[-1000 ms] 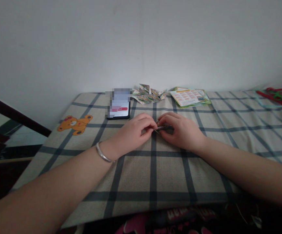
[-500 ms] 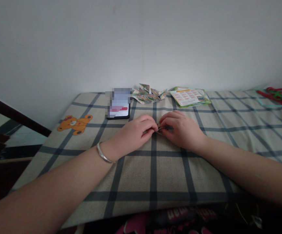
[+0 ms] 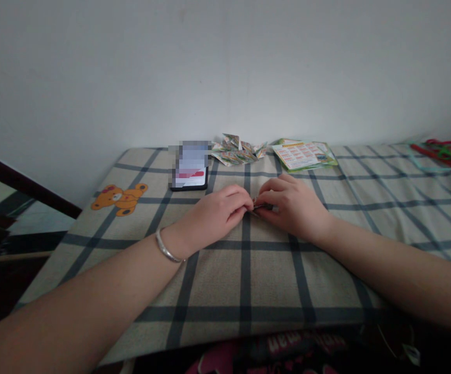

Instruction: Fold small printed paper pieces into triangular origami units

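My left hand (image 3: 227,209), with a silver bangle at its wrist, is closed in a pinch over the middle of the checked tablecloth (image 3: 272,275). Between its fingertips and those of my right hand (image 3: 293,205) is a small piece of folded printed paper (image 3: 255,204), mostly hidden by the fingers. The right hand grips the paper's right side, thumb below and fingers above. Beyond the hands, several folded paper pieces (image 3: 239,156) with a similar print lie in a loose pile near the wall.
A phone (image 3: 190,179) with a lit, partly blurred screen leans at the back left. Printed leaflets (image 3: 301,156) are stacked at the back right. Red, green and pale blue strips (image 3: 443,156) lie at the far right. An orange bear cutout (image 3: 119,199) lies at left.
My right hand's fingers have shifted slightly and lifted a little at the knuckles. The left hand has barely moved, and both still hold the folded paper.
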`<state>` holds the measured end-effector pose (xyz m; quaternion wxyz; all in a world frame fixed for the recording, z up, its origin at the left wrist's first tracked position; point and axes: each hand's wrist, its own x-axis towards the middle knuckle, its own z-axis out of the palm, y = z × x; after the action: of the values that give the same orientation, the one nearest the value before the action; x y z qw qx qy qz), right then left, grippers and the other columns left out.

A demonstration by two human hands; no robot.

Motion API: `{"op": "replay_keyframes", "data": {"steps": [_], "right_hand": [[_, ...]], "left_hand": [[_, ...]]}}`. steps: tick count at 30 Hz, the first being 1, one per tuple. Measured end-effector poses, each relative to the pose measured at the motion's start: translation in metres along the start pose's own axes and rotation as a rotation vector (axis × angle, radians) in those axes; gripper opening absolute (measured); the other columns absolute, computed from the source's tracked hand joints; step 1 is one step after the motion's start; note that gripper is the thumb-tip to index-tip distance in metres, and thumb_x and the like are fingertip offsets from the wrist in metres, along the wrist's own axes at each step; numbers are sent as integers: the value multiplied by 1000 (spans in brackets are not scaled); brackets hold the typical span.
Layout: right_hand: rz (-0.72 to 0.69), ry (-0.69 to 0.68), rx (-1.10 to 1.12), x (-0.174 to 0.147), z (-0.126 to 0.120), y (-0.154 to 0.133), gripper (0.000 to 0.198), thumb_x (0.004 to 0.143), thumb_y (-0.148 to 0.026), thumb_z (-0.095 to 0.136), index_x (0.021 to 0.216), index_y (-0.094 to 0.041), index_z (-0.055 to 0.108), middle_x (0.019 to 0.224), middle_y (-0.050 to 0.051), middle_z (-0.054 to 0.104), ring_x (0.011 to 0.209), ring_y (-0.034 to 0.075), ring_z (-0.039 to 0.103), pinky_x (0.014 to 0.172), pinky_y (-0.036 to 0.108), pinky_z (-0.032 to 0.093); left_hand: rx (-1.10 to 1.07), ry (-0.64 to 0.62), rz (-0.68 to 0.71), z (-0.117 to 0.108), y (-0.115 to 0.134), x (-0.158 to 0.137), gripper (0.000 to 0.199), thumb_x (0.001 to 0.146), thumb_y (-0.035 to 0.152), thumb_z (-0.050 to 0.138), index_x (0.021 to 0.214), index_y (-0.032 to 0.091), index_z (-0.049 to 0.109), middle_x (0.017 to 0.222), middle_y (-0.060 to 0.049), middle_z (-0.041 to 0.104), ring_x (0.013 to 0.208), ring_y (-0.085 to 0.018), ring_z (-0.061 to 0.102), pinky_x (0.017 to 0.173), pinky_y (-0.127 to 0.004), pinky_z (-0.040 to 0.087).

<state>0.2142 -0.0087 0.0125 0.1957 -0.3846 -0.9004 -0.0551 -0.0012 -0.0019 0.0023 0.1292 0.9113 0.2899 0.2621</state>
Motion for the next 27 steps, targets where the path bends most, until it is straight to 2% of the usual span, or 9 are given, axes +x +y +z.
{"op": "replay_keyframes", "data": {"steps": [4, 12, 16, 21, 27], "right_hand": [[2, 34, 67, 1, 4, 3, 10, 84, -27, 66, 86, -24, 75, 90, 5, 66, 83, 21, 55, 76, 35, 43], [40, -7, 125, 3, 8, 0, 12, 80, -21, 64, 87, -21, 74, 89, 6, 62, 86, 21, 54, 78, 34, 43], [32, 16, 196, 3, 12, 3, 10, 80, -20, 65, 85, -21, 74, 86, 5, 61, 83, 19, 54, 77, 33, 43], [-14, 46, 267, 2, 17, 9, 10, 82, -20, 65, 86, -22, 75, 87, 5, 61, 83, 18, 54, 77, 32, 43], [22, 3, 262, 5, 16, 7, 10, 84, -23, 66, 85, -20, 75, 86, 5, 59, 82, 18, 53, 77, 32, 43]], "left_hand": [[3, 15, 10, 1, -1, 0, 16, 91, 11, 47, 95, 19, 60, 102, -3, 60, 97, -15, 58, 89, -30, 50], [10, 9, 1, 4, -1, 1, 13, 92, 13, 48, 95, 19, 59, 103, -3, 59, 97, -15, 57, 89, -31, 49], [18, 15, 3, 4, -1, 1, 13, 92, 13, 48, 96, 19, 60, 103, -3, 59, 98, -15, 57, 91, -32, 49], [77, 30, -4, 2, 2, 0, 16, 91, 12, 49, 95, 18, 63, 101, -3, 60, 92, -15, 58, 83, -29, 49], [121, 16, -20, 1, 4, -1, 15, 91, 15, 50, 96, 19, 64, 98, -2, 59, 88, -14, 57, 79, -29, 48]]}}
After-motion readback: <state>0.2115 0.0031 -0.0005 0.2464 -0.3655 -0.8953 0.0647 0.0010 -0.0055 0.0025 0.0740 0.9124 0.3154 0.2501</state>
